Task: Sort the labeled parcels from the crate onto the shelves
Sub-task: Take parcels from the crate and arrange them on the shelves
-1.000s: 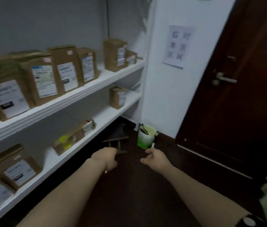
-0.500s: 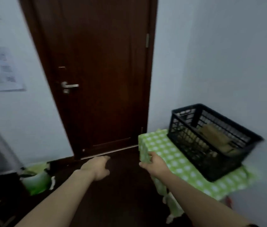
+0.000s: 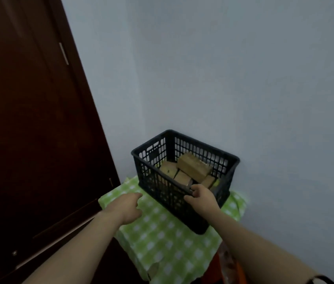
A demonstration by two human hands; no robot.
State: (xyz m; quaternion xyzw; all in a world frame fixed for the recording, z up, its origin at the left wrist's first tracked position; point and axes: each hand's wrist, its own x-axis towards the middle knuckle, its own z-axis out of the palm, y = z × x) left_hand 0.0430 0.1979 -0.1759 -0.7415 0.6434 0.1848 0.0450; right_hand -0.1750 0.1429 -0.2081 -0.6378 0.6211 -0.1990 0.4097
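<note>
Left hand [image 3: 128,208] and right hand [image 3: 202,198] bare, both forearms bare down to the frame's bottom edge. Thin black band [image 3: 324,279] across the right arm, cropped at the bottom right corner; strap or sleeve hem, can't tell.

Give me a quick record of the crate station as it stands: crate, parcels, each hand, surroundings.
crate: black plastic crate, upright on the green checked cloth, close to the wall
parcels: several brown cardboard parcels inside the crate, one lying on top of the others; labels not readable
left hand: left hand over the cloth, left of the crate, fingers relaxed, holding nothing
right hand: right hand grips the crate's near rim
surroundings: dark brown door to the left of the cloth
</note>
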